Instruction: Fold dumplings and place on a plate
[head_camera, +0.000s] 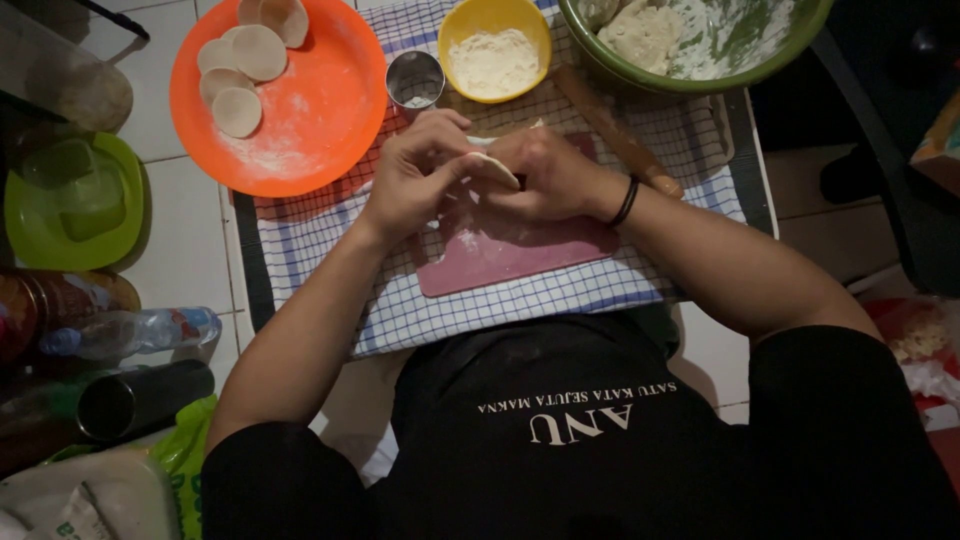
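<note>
I pinch a dough round (493, 168) between my left hand (415, 175) and right hand (550, 175), its long axis slanting down-right above the board (510, 250).

dough disc (493, 167): soft, matt, floury | cutting board (520, 248): pink plastic, smooth, flour-dusted | cloth (330, 235): woven checked fabric | orange plate (320, 120): glossy plastic, floured | ring cutter (414, 80): shiny metal | rolling pin (615, 130): wood, matt | yellow bowl (458, 30): smooth plastic | green bowl (700, 82): glazed, flour-smeared
</note>
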